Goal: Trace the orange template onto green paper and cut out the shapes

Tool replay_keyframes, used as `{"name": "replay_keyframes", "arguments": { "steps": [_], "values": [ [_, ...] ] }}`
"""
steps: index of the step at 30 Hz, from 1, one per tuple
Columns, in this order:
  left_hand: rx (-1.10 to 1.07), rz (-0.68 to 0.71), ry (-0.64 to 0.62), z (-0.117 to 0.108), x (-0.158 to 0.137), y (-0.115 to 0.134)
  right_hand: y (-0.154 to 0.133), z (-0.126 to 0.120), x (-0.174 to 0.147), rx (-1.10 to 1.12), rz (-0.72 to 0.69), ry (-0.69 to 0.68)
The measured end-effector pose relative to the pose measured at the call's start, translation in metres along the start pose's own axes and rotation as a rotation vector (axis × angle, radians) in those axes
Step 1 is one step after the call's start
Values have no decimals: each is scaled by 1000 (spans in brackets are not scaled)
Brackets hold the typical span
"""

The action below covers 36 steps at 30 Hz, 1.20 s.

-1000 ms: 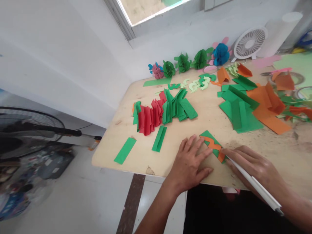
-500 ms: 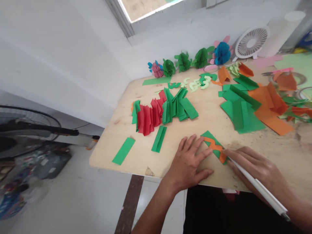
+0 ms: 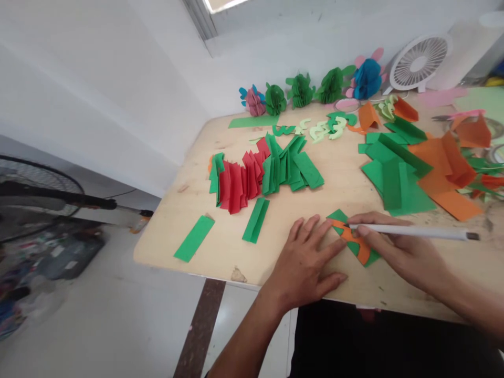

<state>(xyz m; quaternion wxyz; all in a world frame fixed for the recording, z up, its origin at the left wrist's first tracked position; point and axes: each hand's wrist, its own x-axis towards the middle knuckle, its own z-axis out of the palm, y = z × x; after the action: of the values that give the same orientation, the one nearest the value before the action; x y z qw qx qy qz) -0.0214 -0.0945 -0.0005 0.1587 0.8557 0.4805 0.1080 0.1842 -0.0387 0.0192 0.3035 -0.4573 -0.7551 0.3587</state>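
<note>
A white pen [image 3: 425, 230] is gripped in the right hand [image 3: 411, 257], its tip set at the edge of a wavy orange cutout [image 3: 363, 253], which is laid over a green paper strip [image 3: 338, 214] near the front edge of the wooden table [image 3: 220, 257]. The left hand [image 3: 305, 262] is spread wide, its fingertips placed at the cutout's left end. Folded green and orange papers [image 3: 418, 194] are piled beyond the right hand
</note>
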Motion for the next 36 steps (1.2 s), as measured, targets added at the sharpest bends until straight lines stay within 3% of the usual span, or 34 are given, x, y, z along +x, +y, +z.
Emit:
{"name": "replay_keyframes", "arguments": {
  "steps": [6, 36],
  "values": [
    [-2, 0, 5, 1, -1, -1, 10, 13, 12, 58, 51, -89],
    [-12, 3, 13, 0, 0, -2, 10, 16, 14, -76, -75, -101]
  ]
}}
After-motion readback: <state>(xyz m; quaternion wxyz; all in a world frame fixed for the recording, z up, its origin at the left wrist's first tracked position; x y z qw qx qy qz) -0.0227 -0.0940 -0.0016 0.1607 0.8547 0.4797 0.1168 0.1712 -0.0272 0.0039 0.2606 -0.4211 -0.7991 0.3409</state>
